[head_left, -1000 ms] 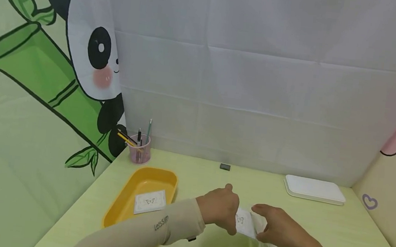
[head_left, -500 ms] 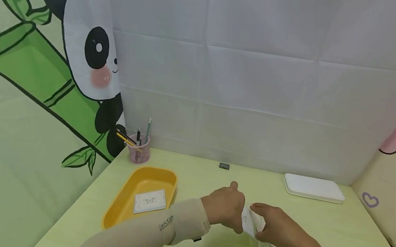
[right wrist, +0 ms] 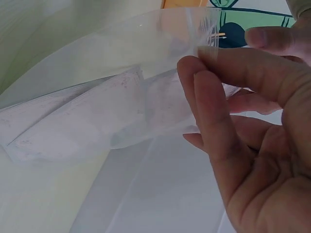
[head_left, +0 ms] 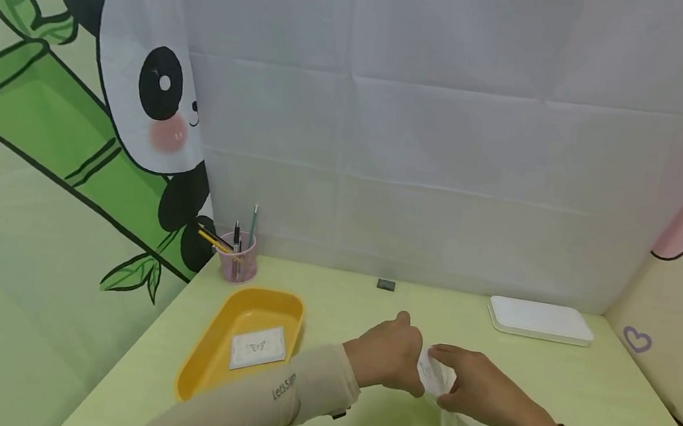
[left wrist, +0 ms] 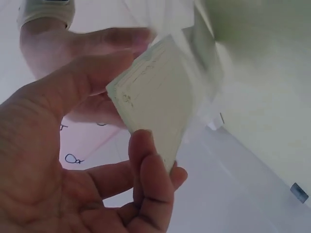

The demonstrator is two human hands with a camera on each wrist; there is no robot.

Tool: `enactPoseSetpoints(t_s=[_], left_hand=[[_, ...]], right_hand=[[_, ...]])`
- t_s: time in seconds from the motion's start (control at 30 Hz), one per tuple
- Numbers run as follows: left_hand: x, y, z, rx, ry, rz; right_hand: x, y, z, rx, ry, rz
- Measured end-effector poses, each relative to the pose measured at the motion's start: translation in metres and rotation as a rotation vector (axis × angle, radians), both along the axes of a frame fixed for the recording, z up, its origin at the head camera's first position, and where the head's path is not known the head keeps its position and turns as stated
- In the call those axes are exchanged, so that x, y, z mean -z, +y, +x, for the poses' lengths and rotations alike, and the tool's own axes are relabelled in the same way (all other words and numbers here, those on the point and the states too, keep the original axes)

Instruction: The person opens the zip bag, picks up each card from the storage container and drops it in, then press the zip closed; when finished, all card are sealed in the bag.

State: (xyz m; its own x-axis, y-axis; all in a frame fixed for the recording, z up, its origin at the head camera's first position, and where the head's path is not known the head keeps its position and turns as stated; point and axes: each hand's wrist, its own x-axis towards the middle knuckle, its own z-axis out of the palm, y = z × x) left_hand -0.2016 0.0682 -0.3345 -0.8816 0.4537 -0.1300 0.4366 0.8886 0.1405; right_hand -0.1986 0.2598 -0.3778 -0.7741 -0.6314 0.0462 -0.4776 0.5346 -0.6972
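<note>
Over the table's middle, my left hand [head_left: 391,357] pinches a small white card [head_left: 430,369] by its edge between thumb and fingers. The left wrist view shows that card [left wrist: 155,97] close up, held by the left hand [left wrist: 129,104] and partly inside clear plastic. My right hand [head_left: 473,388] grips the mouth of a clear plastic sleeve [head_left: 456,421] that hangs down toward the table. Seen from the right wrist, the right hand [right wrist: 226,51] pinches the sleeve [right wrist: 121,58], and the white card [right wrist: 82,121] lies within it.
A yellow tray [head_left: 208,365] at the left holds another printed card [head_left: 259,346]. Behind it stands a pink cup of pens [head_left: 238,261]. A white flat box [head_left: 539,320] sits at the back right, and a small dark block [head_left: 386,285] near the back wall.
The two hands have drawn closer together, and less of the card shows between them. The sleeve's lower end has lifted slightly. The view has drifted a little to the right.
</note>
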Motion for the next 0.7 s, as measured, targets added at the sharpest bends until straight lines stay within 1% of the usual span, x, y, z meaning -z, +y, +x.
enactPoseSetpoints(t_s=[0.13, 0.27, 0.4, 0.53, 0.7], left_hand=[[0.012, 0.002, -0.001, 0.012, 0.025, 0.017], [0.020, 0.001, -0.002, 0.023, 0.040, 0.041], [0.024, -0.005, -0.002, 0.028, 0.020, 0.073], [0.026, -0.010, 0.000, 0.037, 0.008, 0.103], [0.028, -0.011, 0.002, 0.044, 0.034, 0.126]], right_hand=[[-0.001, 0.001, 0.000, 0.016, -0.003, 0.005], [0.000, 0.002, -0.001, 0.036, -0.004, 0.018], [0.000, 0.002, -0.001, 0.040, 0.004, 0.027], [0.000, 0.002, -0.001, 0.034, 0.016, 0.030], [0.001, 0.002, 0.001, 0.034, 0.013, 0.031]])
